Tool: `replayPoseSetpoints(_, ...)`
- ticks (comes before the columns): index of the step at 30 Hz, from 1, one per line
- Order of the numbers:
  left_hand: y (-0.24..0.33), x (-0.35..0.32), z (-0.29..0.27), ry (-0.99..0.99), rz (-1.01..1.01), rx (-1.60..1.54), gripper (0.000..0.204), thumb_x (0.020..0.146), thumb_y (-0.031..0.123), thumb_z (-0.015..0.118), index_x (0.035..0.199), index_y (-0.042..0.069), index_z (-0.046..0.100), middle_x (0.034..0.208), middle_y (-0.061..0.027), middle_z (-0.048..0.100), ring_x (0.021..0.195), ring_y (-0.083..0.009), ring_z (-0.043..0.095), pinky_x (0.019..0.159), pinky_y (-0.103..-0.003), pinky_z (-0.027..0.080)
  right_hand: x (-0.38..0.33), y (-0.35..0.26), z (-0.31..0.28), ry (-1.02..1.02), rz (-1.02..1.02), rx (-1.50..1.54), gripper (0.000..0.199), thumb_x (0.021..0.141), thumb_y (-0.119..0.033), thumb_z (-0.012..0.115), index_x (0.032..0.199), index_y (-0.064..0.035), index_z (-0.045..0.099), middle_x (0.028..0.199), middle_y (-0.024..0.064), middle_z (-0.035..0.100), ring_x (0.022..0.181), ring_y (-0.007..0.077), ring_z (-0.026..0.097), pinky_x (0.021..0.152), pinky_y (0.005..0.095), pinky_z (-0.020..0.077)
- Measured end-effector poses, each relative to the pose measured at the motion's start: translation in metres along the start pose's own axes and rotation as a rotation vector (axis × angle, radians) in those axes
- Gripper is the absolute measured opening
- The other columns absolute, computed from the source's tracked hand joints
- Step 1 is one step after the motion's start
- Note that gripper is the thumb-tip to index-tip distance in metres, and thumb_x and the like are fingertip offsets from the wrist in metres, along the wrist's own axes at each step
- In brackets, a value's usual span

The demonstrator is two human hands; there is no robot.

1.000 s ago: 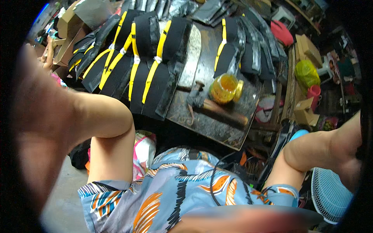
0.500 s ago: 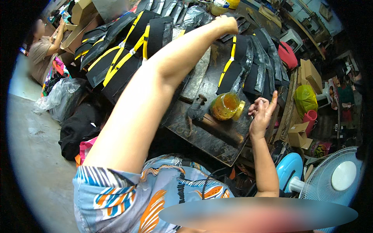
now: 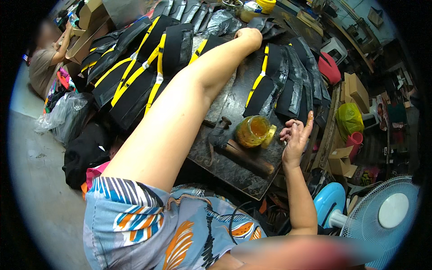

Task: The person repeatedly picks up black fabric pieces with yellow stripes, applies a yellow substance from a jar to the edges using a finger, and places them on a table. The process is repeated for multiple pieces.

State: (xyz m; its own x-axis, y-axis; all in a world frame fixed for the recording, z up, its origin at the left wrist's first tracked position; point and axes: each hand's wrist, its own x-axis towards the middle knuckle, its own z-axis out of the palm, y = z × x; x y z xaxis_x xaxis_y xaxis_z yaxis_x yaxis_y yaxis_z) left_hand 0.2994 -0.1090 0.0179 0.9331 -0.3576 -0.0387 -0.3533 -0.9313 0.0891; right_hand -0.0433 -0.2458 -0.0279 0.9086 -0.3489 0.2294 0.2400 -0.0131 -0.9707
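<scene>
My left hand (image 3: 250,37) reaches across to the far part of the dark table. Its fingers are curled and mostly hidden, beside a bunch of black strips (image 3: 270,29); I cannot see what they hold. My right hand (image 3: 295,140) is raised over the table's right edge, empty, index finger stretched out and the others loosely bent. An orange-brown smear coats that fingertip. Just left of it stands an open glass jar (image 3: 253,131) of amber, glue-like stuff. Black panels with yellow trim (image 3: 265,81) lie fanned out beyond the jar.
A hammer (image 3: 247,155) lies before the jar. More black panels with yellow straps (image 3: 153,67) overlap at left. A fan (image 3: 382,220) stands at lower right, near cardboard boxes (image 3: 339,159). At far left another person (image 3: 42,67) sits by bags (image 3: 67,117).
The whole view has shifted slightly. My left hand has drawn a little to the left beside the black strips. My right hand keeps nearly the same pose beside the jar.
</scene>
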Motion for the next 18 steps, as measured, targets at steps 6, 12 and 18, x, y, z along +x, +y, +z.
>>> replayPoseSetpoints(6, -0.015, -0.010, -0.047, 0.311, -0.062, 0.198, 0.029, 0.084, 0.012, 0.069, 0.112, 0.007, 0.071, 0.114, -0.0112, 0.069, 0.092, -0.0320, 0.070, 0.065, -0.057, 0.056, -0.001, -0.002, 0.001, -0.011, 0.004, 0.024, 0.064, 0.100, -0.013, 0.046, 0.154, -0.0155, 0.012, 0.095, 0.0076, 0.055, 0.065, 0.0078, 0.054, 0.055, 0.0194, 0.0446)
replayPoseSetpoints(12, 0.009, -0.062, -0.049, 0.061, 0.053, 0.437, 0.031, 0.085, 0.013, 0.068, 0.115, 0.006, 0.069, 0.114, -0.0108, 0.069, 0.088, -0.0340, 0.070, 0.060, -0.055, 0.058, -0.002, 0.001, 0.001, -0.009, -0.019, 0.006, 0.063, 0.100, -0.013, 0.046, 0.154, -0.0149, 0.014, 0.095, 0.0079, 0.055, 0.065, 0.0077, 0.054, 0.055, 0.0190, 0.0446)
replayPoseSetpoints(18, 0.015, -0.077, -0.036, -0.086, 0.119, 0.387, 0.044, 0.086, 0.037, 0.068, 0.119, 0.008, 0.068, 0.115, -0.0076, 0.069, 0.091, -0.0288, 0.070, 0.068, -0.052, 0.059, -0.002, 0.004, -0.002, -0.010, -0.040, -0.059, 0.063, 0.101, -0.020, 0.047, 0.153, -0.0141, 0.013, 0.097, 0.0080, 0.056, 0.066, 0.0083, 0.053, 0.056, 0.0196, 0.0429)
